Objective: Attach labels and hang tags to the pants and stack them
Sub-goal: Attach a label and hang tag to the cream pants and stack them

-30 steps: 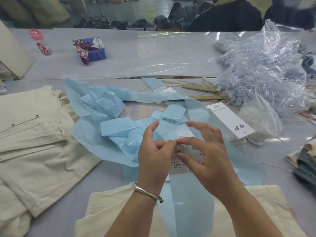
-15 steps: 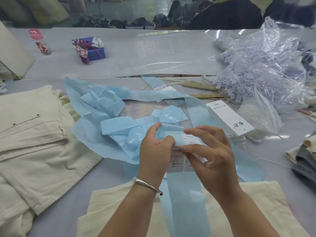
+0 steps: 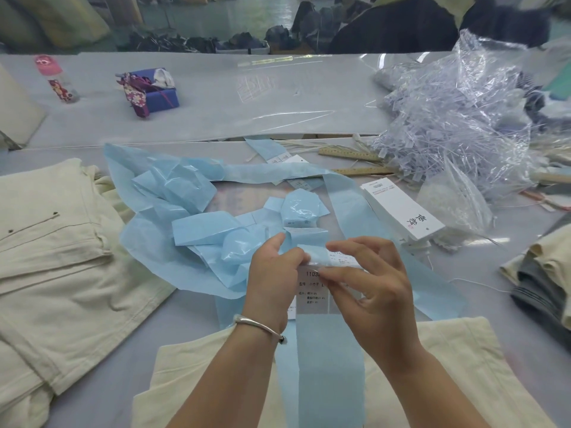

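- Both hands work at the middle of the counter (image 3: 216, 97), peeling a white printed label (image 3: 312, 288) off a long pale blue backing strip (image 3: 327, 375).
- The left hand (image 3: 272, 288) has thumb and forefinger pressed together on the curled-back top edge of the strip; the right hand (image 3: 374, 291) pinches the label's upper edge, its other fingers (image 3: 367, 245) spread loosely above.
- The cream pants (image 3: 448, 366) to be labelled lie flat just below the hands, with the strip trailing across them. More cream pants (image 3: 61, 257) lie stacked at the left.
- The hang tags (image 3: 398, 208), a white bundle, rest just right of the strip, near a heap of clear plastic fasteners (image 3: 457, 125).
- Likely risks: the label could tear or fold onto itself if it is pulled at too sharp an angle, since the paper looks thin.
- The sticky side could catch on the crumpled spent backing (image 3: 173, 196) heaped close by at the left, or on the fingers themselves.
- Whether the label is fully free of the strip is hidden behind the hands.
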Tool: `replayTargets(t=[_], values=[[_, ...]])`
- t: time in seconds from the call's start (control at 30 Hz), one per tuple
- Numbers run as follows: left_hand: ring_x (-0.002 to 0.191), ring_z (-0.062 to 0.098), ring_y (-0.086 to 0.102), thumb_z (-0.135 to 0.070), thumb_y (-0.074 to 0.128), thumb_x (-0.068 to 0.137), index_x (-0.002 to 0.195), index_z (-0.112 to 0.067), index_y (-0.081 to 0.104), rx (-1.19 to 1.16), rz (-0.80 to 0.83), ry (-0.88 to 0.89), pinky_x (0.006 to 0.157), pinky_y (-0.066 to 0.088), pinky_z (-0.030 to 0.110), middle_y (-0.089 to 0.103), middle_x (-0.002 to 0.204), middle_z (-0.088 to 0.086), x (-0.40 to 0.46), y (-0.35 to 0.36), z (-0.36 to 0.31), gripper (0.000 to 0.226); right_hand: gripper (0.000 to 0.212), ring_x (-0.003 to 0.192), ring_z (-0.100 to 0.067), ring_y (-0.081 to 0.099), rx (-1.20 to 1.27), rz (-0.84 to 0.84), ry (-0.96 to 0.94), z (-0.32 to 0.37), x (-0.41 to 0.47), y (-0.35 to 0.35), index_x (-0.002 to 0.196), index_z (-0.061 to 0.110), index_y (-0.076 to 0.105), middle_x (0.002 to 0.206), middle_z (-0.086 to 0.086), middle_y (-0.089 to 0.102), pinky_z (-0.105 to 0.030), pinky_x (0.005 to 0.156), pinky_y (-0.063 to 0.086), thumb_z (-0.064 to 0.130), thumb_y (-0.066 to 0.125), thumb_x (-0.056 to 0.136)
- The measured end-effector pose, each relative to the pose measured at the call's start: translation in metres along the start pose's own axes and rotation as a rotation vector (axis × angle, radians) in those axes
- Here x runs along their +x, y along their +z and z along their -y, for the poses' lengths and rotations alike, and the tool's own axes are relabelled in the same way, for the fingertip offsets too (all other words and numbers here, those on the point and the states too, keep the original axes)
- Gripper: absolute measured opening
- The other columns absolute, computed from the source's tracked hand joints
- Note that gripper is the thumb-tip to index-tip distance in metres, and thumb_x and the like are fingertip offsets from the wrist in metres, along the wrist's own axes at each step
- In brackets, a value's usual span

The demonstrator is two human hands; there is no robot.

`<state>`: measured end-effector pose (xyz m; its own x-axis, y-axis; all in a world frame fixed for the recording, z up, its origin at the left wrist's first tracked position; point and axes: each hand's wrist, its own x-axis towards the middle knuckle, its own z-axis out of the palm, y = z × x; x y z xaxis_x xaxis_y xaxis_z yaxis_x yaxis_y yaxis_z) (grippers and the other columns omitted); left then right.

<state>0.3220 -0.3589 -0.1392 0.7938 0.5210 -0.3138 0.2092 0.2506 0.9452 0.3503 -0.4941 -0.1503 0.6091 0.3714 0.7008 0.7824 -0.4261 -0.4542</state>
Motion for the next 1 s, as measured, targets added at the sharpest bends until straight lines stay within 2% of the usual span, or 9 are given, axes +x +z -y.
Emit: replayTargets(t=[0.17,0.23,0.33,0.4,0.53,0.6,0.67,0.8,1.0], values=[[0.090,0.021,0.061,-0.005,0.059,0.085,0.137,-0.016,0.049,0.043,-0.090,-0.014,0.070,0.056,0.030,0.059,0.124,0.009,0.025,-0.010,0.007,0.054,0.008,0.113,-0.016,0.053,0.262,0.108,0.222,0.015,-0.002,-0.007,0.076,0.021,0.075,0.110,0.010,0.068,-0.029,0.092,0.045,0.015,0.079,0.074],[0.093,0.029,0.062,-0.005,0.057,0.086,0.137,-0.012,0.049,0.110,-0.239,0.063,0.068,0.059,0.033,0.058,0.126,0.012,0.042,-0.026,0.002,0.052,0.005,0.118,-0.019,0.054,0.550,0.158,0.387,0.018,-0.005,-0.017,0.075,0.025,0.074,0.113,0.007,0.069,-0.028,0.096,0.043,0.022,0.077,0.073],[0.102,0.032,0.061,-0.011,0.056,0.087,0.127,-0.014,0.058,0.296,-0.451,0.151,0.089,0.052,0.036,0.066,0.112,0.011,0.062,-0.055,-0.004,0.040,0.008,0.113,-0.019,0.060,0.994,0.105,0.683,0.010,-0.010,-0.031,0.076,0.018,0.073,0.112,-0.008,0.070,-0.025,0.091,0.046,0.016,0.077,0.069],[0.091,0.025,0.062,-0.017,0.057,0.089,0.122,-0.015,0.061,0.389,-0.440,0.178,0.081,0.047,0.025,0.066,0.094,0.007,0.064,-0.065,-0.001,0.033,0.011,0.100,-0.021,0.063,1.003,0.028,0.924,-0.002,-0.018,-0.035,0.076,0.013,0.075,0.101,-0.011,0.073,-0.027,0.085,0.046,0.011,0.075,0.065],[0.114,0.033,0.049,-0.026,0.066,0.088,0.128,-0.021,0.061,0.752,-0.484,0.352,0.101,0.030,0.032,0.048,0.125,0.015,0.044,-0.066,0.014,0.041,0.016,0.079,-0.022,0.061,0.865,0.050,1.263,-0.015,-0.035,-0.035,0.077,0.011,0.075,0.078,-0.010,0.070,-0.030,0.070,0.044,0.002,0.063,0.081],[0.119,0.036,0.044,-0.028,0.071,0.085,0.120,-0.020,0.068,0.864,-0.457,0.505,0.103,0.024,0.031,0.047,0.130,0.016,0.024,-0.055,0.015,0.036,0.018,0.075,-0.021,0.061,0.845,0.080,1.294,-0.014,-0.042,-0.037,0.077,0.011,0.075,0.077,-0.010,0.070,-0.030,0.068,0.044,0.001,0.061,0.083],[0.121,0.032,0.041,-0.037,0.073,0.083,0.107,-0.022,0.074,0.868,-0.283,0.596,0.105,0.023,0.029,0.053,0.128,0.011,0.000,-0.038,0.015,0.028,0.018,0.073,-0.019,0.061,0.845,0.106,1.286,-0.013,-0.047,-0.040,0.074,0.011,0.075,0.077,-0.010,0.070,-0.030,0.067,0.043,0.002,0.061,0.082],[0.131,0.022,0.031,-0.064,0.058,0.074,0.096,-0.027,0.076,0.994,0.047,0.681,0.111,0.023,0.033,0.050,0.137,0.000,-0.046,0.003,0.019,0.047,0.016,0.071,-0.018,0.059,0.914,0.004,1.236,-0.012,-0.049,-0.054,0.072,0.012,0.073,0.075,-0.008,0.068,-0.030,0.066,0.042,0.003,0.061,0.079],[0.133,0.023,0.035,-0.031,0.072,0.079,0.073,-0.021,0.072,0.999,0.101,0.791,0.112,0.028,0.042,0.054,0.136,-0.001,-0.075,0.048,0.028,0.011,0.011,0.066,-0.013,0.060,1.012,-0.045,1.091,-0.025,-0.043,-0.089,0.068,0.015,0.074,0.072,-0.005,0.068,-0.025,0.063,0.043,0.011,0.064,0.069]])
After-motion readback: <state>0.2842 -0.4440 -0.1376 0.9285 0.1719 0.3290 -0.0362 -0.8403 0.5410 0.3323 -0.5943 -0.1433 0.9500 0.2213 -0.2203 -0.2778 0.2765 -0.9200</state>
